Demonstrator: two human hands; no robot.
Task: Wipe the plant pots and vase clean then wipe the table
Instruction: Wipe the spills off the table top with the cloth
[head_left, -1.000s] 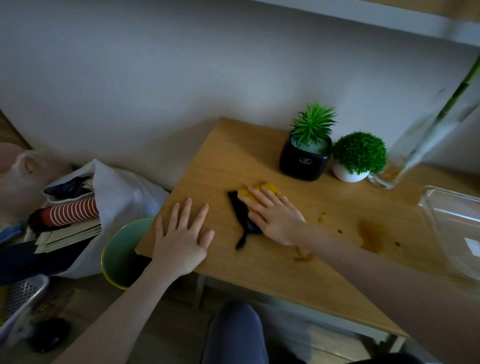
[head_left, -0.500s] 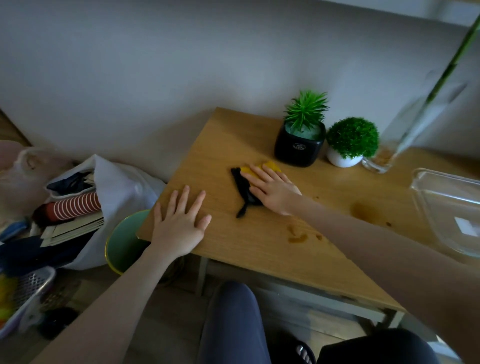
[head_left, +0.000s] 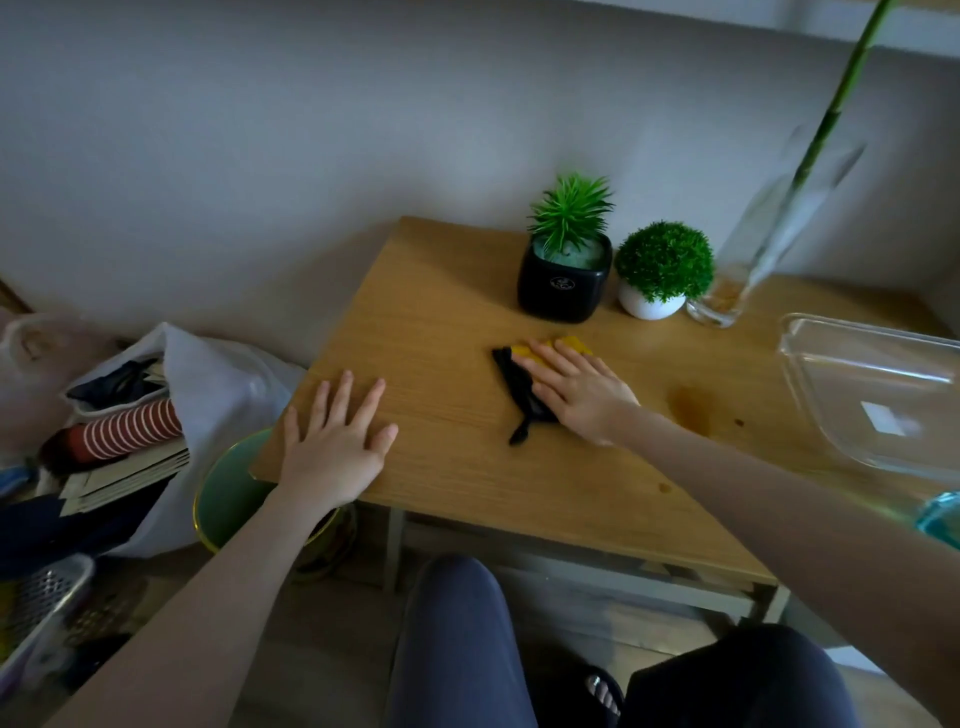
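Observation:
My right hand (head_left: 579, 387) presses flat, fingers straight, on a yellow and black cloth (head_left: 522, 389) in the middle of the wooden table (head_left: 447, 312). My left hand (head_left: 335, 441) rests flat with spread fingers near the table's left front corner. At the back stand a black square pot (head_left: 563, 286) with a spiky green plant, a round white pot (head_left: 649, 306) with a ball-shaped green plant, and a clear glass vase (head_left: 763, 249) with a long green stem. A brownish wet stain (head_left: 693, 410) lies right of my right hand.
A clear glass dish (head_left: 872, 395) sits at the table's right edge, with a bluish object (head_left: 940, 517) in front of it. On the floor left of the table are a green bin (head_left: 228, 493), a white bag (head_left: 218, 395) of clutter and a mesh basket (head_left: 41, 597). My knees are under the front edge.
My right hand has slid the cloth away from me and to the right, towards the black pot. The left hand stays flat in the same spot. Stains near the front edge are gone.

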